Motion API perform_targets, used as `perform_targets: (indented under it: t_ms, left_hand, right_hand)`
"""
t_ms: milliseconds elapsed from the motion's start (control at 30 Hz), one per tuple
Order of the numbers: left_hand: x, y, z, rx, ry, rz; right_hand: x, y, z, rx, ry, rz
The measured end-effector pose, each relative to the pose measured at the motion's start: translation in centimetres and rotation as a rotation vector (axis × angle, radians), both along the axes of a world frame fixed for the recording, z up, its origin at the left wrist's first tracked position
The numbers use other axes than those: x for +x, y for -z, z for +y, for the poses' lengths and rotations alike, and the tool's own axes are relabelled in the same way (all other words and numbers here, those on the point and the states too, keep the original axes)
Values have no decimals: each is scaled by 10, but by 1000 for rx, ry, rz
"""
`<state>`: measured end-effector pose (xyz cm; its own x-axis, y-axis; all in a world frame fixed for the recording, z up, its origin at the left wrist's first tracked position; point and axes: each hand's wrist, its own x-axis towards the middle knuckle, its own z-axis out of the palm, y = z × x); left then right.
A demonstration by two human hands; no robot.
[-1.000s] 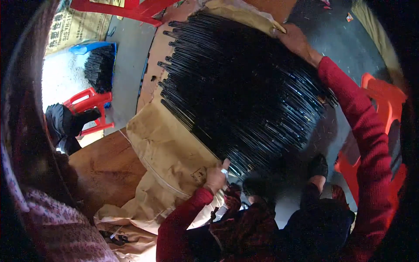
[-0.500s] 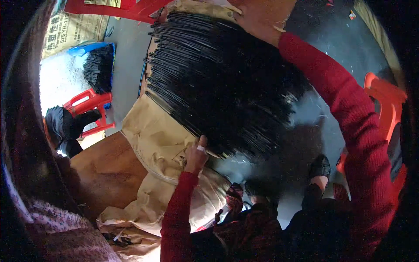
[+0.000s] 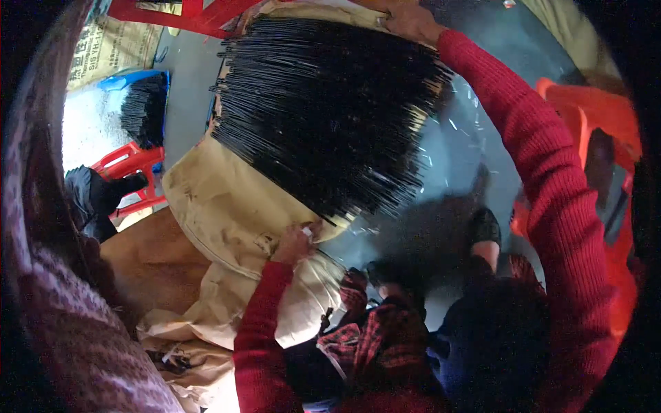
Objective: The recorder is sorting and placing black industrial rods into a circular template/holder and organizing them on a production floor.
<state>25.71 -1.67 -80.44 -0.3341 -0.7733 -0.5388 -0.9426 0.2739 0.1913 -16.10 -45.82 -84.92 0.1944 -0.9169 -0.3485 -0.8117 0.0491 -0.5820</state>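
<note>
A broad pile of thin black strips (image 3: 330,117) lies side by side on a tan paper sack (image 3: 234,186). My left hand (image 3: 296,242) is closed on the sack's near edge, just below the lowest strips, with something white round one finger. Across the pile, my right hand (image 3: 413,22) reaches to the far edge of the sack with its fingers curled over it. The strips' left ends form an uneven row, and some of their right ends stick out past the sack. How the sack is supported beneath the pile is hidden.
Red plastic stools stand at the left (image 3: 134,172) and right (image 3: 599,131); a red plastic frame (image 3: 186,17) is at the top left. Another black bundle (image 3: 143,110) lies on blue sheeting. A brown board (image 3: 155,255) is at lower left. Pale scraps litter the grey floor (image 3: 475,138).
The pile and sack have shifted left in view, and the pile's right ends are drawn in. Both hands have moved left, my right hand also slightly farther away. The whole view has shifted a little.
</note>
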Motion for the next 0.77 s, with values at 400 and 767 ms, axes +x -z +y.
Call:
perform_targets:
  t_ms: [400,767]
  left_hand:
    - [-32,-27,-25,262,185,8]
    - [-37,2,-21,152,490,-212]
  right_hand:
    - [-59,-4,68,-213,-110,3]
    - [-71,-34,37,-370,-136,91]
